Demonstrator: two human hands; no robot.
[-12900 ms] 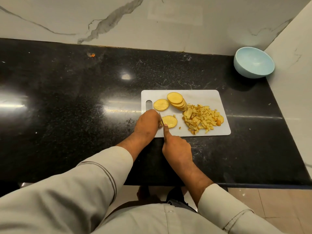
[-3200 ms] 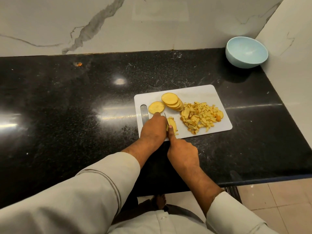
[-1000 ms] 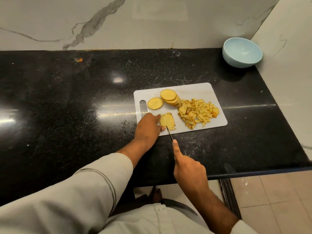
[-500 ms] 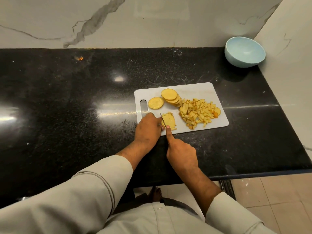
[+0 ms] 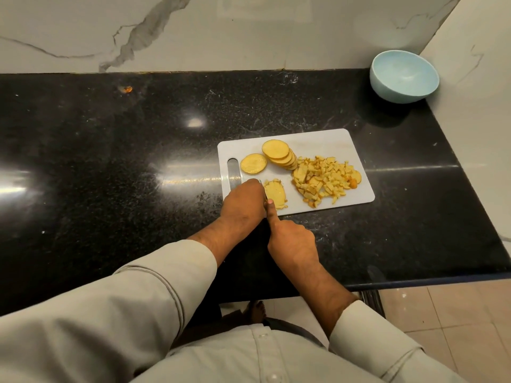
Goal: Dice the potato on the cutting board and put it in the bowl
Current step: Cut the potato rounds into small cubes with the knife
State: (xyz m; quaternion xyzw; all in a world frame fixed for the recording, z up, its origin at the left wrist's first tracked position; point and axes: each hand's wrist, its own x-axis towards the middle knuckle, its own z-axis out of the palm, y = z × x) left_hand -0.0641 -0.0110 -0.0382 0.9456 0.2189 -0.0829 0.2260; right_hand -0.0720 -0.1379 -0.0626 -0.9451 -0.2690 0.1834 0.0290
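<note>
Hands crowd the cutting board [image 5: 326,139] near edge: right hand [image 5: 293,240] fingers grip knife [image 5: 265,195], left hand [image 5: 243,205] fingers hidden

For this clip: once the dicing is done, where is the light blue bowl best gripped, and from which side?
Probably the near rim of the bowl, reached from the cutting board side: it stands upright and open in the corner, with walls close behind and on its right.
</note>
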